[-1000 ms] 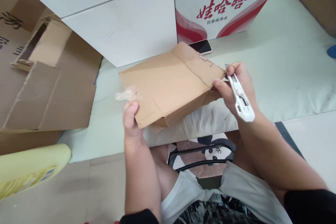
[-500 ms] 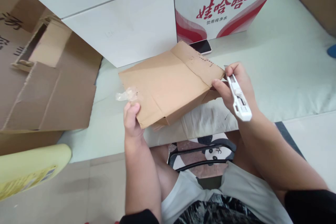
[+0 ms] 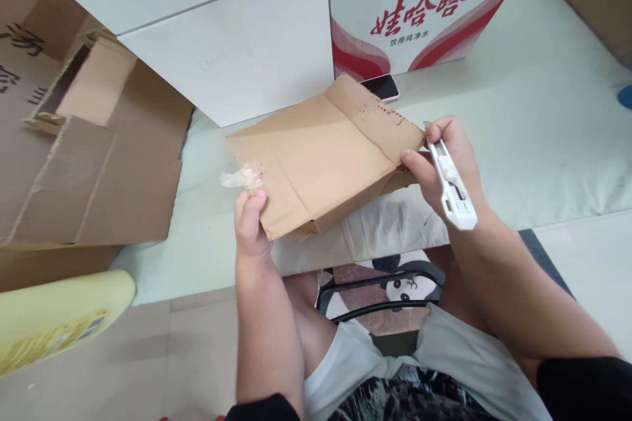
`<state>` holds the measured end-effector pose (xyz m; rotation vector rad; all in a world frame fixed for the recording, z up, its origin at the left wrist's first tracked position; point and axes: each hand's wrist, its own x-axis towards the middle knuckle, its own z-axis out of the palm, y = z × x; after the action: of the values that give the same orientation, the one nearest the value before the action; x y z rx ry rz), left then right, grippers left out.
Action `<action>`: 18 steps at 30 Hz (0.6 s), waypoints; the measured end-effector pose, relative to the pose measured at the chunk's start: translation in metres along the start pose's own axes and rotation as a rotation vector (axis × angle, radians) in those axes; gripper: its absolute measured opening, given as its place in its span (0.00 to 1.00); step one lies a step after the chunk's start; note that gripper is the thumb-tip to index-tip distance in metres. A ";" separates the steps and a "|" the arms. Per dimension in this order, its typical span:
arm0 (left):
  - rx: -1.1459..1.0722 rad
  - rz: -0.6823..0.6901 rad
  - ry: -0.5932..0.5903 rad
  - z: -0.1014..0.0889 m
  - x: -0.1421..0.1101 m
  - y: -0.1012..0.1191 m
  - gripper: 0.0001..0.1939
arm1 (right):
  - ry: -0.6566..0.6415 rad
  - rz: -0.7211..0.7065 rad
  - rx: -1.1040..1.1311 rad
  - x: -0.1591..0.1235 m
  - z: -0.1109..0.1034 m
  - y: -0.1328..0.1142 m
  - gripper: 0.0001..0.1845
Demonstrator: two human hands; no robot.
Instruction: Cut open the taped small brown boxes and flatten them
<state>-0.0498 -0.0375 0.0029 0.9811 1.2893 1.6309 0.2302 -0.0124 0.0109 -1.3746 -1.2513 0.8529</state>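
Observation:
A flattened brown cardboard piece [image 3: 320, 158] is held up between both hands over my lap. My left hand [image 3: 251, 227] grips its near left corner, fingers closed under it, just below a crumpled scrap of clear tape [image 3: 240, 177] stuck to the edge. My right hand [image 3: 442, 161] pinches the cardboard's right corner with the thumb while also holding a white utility knife [image 3: 451, 184], its tip pointing away from me.
A large white box [image 3: 222, 33] and a red-and-white printed carton [image 3: 419, 6] stand behind. A phone [image 3: 380, 87] lies by the carton on a pale green mat [image 3: 543, 118]. Opened brown cartons [image 3: 89, 145] sit left, a yellow object [image 3: 54, 322] lower left.
My left hand has slid slightly right and down along the cardboard's near corner. The cardboard shifted a little to the right. The knife stays in my right hand.

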 end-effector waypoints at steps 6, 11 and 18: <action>-0.037 -0.024 0.024 0.002 -0.001 0.002 0.24 | 0.018 0.034 0.019 -0.001 0.000 -0.001 0.21; -0.087 -0.222 -0.050 -0.006 0.000 0.006 0.17 | 0.059 -0.048 0.056 0.001 -0.001 0.007 0.22; -0.156 -0.213 -0.091 -0.011 0.004 0.008 0.23 | -0.021 -0.164 0.108 0.000 0.007 0.013 0.26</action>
<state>-0.0622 -0.0386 0.0097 0.7861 1.1451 1.4818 0.2267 -0.0097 -0.0032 -1.1638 -1.2960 0.8106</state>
